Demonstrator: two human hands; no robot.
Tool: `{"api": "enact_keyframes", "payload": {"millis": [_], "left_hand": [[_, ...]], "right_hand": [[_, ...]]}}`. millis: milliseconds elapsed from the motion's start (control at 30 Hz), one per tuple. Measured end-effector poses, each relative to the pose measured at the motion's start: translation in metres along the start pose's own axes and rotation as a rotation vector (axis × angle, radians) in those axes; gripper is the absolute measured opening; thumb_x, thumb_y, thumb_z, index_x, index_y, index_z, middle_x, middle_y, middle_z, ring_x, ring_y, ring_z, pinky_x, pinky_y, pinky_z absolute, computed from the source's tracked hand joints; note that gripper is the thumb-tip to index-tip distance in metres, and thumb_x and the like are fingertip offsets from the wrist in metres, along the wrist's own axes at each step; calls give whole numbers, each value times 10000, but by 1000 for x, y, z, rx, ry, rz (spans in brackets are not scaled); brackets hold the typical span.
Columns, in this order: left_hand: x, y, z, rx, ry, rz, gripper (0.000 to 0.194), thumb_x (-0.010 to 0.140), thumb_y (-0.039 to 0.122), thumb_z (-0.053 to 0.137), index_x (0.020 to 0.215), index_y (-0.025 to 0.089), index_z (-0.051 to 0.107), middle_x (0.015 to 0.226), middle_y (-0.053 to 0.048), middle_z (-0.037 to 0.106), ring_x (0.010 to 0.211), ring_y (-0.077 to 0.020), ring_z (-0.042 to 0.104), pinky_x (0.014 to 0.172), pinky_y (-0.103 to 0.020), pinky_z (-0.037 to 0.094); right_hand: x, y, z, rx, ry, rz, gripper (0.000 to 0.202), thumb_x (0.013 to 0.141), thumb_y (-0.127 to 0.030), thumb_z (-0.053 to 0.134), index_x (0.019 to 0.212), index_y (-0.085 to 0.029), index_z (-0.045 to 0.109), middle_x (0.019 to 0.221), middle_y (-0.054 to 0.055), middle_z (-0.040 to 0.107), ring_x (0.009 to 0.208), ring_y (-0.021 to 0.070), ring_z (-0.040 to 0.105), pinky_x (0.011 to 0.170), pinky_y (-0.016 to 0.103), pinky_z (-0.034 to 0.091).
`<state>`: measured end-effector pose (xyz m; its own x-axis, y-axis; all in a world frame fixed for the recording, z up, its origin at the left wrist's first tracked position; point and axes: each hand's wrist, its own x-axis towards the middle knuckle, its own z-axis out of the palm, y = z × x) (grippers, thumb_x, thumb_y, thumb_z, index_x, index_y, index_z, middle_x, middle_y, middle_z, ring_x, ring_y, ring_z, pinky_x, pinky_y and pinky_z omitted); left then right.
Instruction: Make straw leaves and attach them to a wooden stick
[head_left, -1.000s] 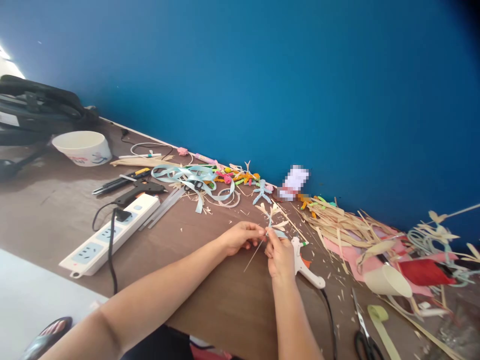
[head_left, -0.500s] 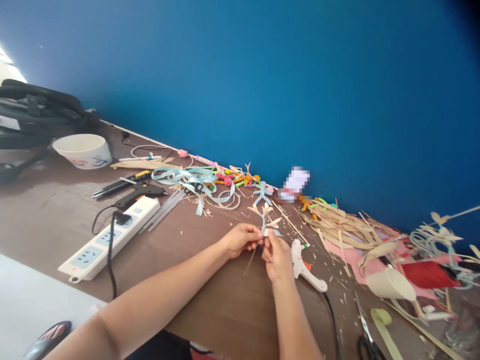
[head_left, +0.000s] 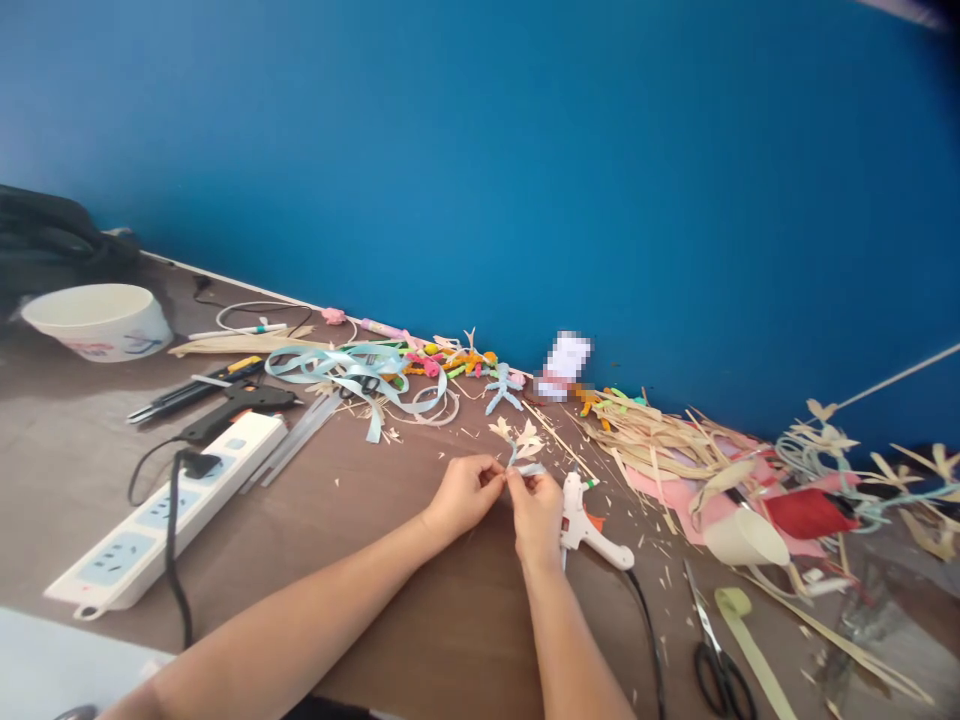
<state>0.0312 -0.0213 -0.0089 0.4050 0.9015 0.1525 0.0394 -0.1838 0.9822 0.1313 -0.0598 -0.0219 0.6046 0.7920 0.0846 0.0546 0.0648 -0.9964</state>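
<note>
Head cam: I've pale-blue strip (head_left: 532, 469) at R hand (head_left: 536, 508); loose pinch might let it slacken, I'd guess. Sideways bump could shift glue gun (head_left: 594, 528) just beside. L hand (head_left: 465, 492) + R hand pinching base of flower sprig (head_left: 528, 438); rest pokes just beyond, betw hands, over bench (head_left: 375, 480).

Bright light from left; pale sheen on table (head_left: 71, 470); blue wall (head_left: 480, 170) darker rightward; edges blurred.

The left hand (head_left: 466, 495) and right hand (head_left: 538, 512) pinch a blue-stemmed, cream-petalled spray (head_left: 529, 440); a white plastic glue gun (head_left: 589, 533) lies at their four o'clock.
</note>
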Motion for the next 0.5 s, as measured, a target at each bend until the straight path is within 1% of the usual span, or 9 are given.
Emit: {"api": "enact_keyframes", "payload": {"millis": [100, 200, 267, 367, 400, 433, 500], "left_hand": [[-5, 6, 1, 64, 71, 70, 103, 639, 200, 563, 546, 167, 592, 532, -9, 546, 515, -109, 436, 538, -206, 321], [-6, 8, 2, 19, 69, 58, 83, 638, 207, 573, 575, 170, 612, 569, -21, 565, 543, -117, 461, 564, -209, 340], [-4, 8, 2, -84, -5, -7, 92, 642, 232, 582, 651, 158, 635, 619, -36, 592, 569, -124, 488, 567, -214, 362], [2, 5, 0, -284, -180, -188, 228, 628, 272, 611, 805, 131, 642, 664, -42, 596, 519, -99, 470, 473, -196, 354], [5, 4, -1, -350, -215, -249, 270, 624, 281, 618, 845, 126, 637, 679, -41, 591, 503, -86, 457, 439, -184, 339], [7, 4, -2, -409, -226, -296, 298, 620, 286, 624, 870, 124, 633, 696, -40, 586, 498, -76, 450, 416, -173, 327], [10, 2, -4, -483, -184, -344, 301, 609, 294, 639, 850, 113, 637, 702, -39, 575, 505, -67, 448, 390, -156, 316]], "right_hand": [[-3, -2, 2, -79, 19, -56, 159, 651, -309, 605, 628, -154, 577, 563, 0, 587, 529, 122, 508, 525, 232, 390], [-3, -4, 1, -81, 29, -59, 156, 653, -309, 602, 626, -156, 579, 566, 1, 589, 530, 122, 509, 527, 230, 389], [-1, -4, -2, -41, 34, -32, 169, 649, -323, 605, 633, -157, 581, 548, -7, 578, 518, 117, 498, 506, 222, 379], [3, -2, -5, 11, 16, 29, 192, 638, -346, 611, 619, -157, 580, 480, -31, 530, 454, 98, 446, 439, 207, 330], [4, -1, -6, 22, -4, 45, 196, 633, -349, 615, 614, -157, 580, 465, -37, 516, 438, 92, 427, 421, 203, 311], [5, -1, -6, 30, -25, 56, 199, 629, -350, 619, 609, -156, 580, 456, -40, 507, 427, 88, 413, 408, 200, 294], [6, 2, -5, 40, -60, 61, 205, 623, -353, 625, 606, -153, 580, 453, -41, 502, 421, 83, 397, 395, 196, 271]]}}
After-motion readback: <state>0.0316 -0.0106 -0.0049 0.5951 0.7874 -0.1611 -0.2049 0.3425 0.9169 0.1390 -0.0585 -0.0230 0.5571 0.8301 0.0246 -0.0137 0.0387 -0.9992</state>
